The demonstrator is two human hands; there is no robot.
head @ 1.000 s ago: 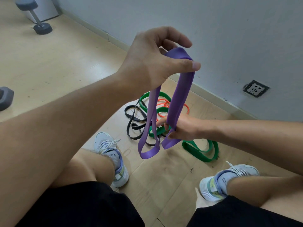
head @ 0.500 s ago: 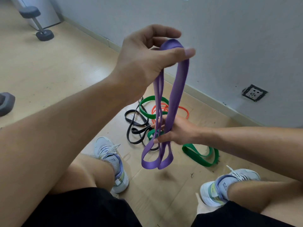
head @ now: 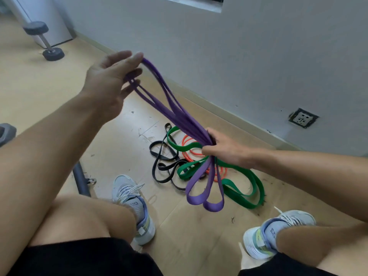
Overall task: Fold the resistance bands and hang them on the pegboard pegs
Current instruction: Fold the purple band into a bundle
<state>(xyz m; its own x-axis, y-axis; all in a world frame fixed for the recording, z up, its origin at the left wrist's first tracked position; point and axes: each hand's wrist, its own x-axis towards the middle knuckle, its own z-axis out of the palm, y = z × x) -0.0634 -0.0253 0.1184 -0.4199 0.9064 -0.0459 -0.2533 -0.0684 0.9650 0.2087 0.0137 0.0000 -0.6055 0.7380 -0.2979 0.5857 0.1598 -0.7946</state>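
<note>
A purple resistance band (head: 175, 114), folded into several strands, stretches slantwise between my two hands. My left hand (head: 107, 80) is up at the left with its fingers extended and spread; the band's top loops hook over them. My right hand (head: 219, 148) grips the gathered strands lower right in a fist. Two purple loop ends (head: 205, 200) hang below that fist. On the wooden floor beneath lie a green band (head: 249, 188), an orange band (head: 189, 146) and a black band (head: 163, 168), tangled together. No pegboard is in view.
A grey wall with a baseboard runs diagonally behind, with a socket (head: 302, 118) low on it. A dumbbell (head: 46, 42) stands at the far left, and a dark bar (head: 81, 180) lies by my left shoe (head: 133, 204). My knees and right shoe (head: 278, 232) fill the foreground.
My left hand swung left and opened its fingers, and the band now runs slantwise instead of hanging straight. My right hand closed into a fist round the strands. The camera tilted up.
</note>
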